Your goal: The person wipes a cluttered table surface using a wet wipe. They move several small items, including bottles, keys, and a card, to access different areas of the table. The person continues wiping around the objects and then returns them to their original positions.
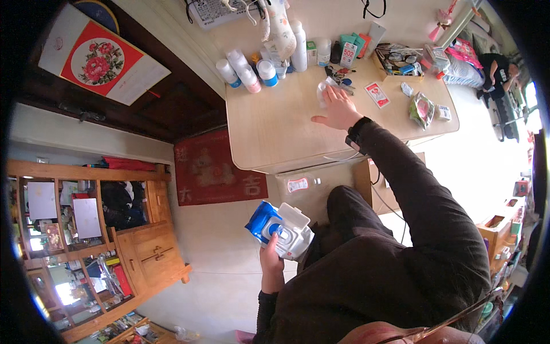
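Observation:
My left hand point(271, 263) grips a blue and white pack of wet wipes point(287, 241) above the floor, its white plastic lid standing up. A bit of white wipe shows in the opening near my thumb. My right hand point(339, 109) reaches over the pale wooden tabletop point(275, 133), palm down with the thumb apart. Under its fingertips is a crumpled white wipe point(322, 91), held against the surface. Just beyond the fingers lie keys and small metal items point(342, 77). A red and white card point(377, 94) is to the right of this hand.
Several white bottles point(249, 78) stand along the back left. A box of odds and ends point(397, 64) sits at the back right, with a green packet point(422, 111) nearer the edge. Below are a cardboard box point(365, 185) and a red mat point(221, 172). Someone point(494, 77) is far right.

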`<state>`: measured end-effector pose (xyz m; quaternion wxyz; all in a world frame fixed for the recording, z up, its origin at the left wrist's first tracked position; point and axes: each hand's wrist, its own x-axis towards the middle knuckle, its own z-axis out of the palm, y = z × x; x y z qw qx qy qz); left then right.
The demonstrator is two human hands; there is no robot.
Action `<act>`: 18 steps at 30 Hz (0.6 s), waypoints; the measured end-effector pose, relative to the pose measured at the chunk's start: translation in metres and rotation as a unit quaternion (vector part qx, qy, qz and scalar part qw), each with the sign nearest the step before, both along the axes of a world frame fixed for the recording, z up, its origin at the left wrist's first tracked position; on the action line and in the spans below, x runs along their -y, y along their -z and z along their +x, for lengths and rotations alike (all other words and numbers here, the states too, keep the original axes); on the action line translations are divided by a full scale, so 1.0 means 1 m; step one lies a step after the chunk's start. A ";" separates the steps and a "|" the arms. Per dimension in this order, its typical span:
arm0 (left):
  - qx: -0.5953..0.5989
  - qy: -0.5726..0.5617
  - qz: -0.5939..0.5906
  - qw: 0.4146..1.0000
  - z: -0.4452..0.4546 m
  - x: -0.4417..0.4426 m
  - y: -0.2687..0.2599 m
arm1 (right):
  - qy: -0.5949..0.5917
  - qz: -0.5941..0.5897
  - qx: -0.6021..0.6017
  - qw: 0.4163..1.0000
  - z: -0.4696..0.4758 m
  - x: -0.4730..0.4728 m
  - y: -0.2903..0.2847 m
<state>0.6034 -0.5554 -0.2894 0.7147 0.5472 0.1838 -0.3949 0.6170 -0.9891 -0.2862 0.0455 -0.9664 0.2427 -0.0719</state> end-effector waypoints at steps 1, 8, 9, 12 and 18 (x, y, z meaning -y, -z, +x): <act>0.014 0.010 -0.005 1.000 -0.001 0.000 0.000 | 0.004 0.007 -0.030 1.000 -0.002 -0.003 0.001; -0.016 0.013 -0.005 1.000 0.003 0.000 -0.006 | 0.034 0.030 0.009 0.999 -0.078 -0.039 0.021; -0.019 0.016 0.001 1.000 0.004 0.001 -0.007 | 0.030 0.020 0.056 0.998 -0.071 -0.033 0.023; 0.012 0.022 0.005 1.000 0.002 0.002 -0.008 | 0.095 0.054 0.029 0.994 -0.029 -0.012 0.028; 0.016 0.038 0.016 0.999 -0.011 -0.002 -0.001 | -0.055 0.083 0.055 0.993 0.005 -0.058 0.042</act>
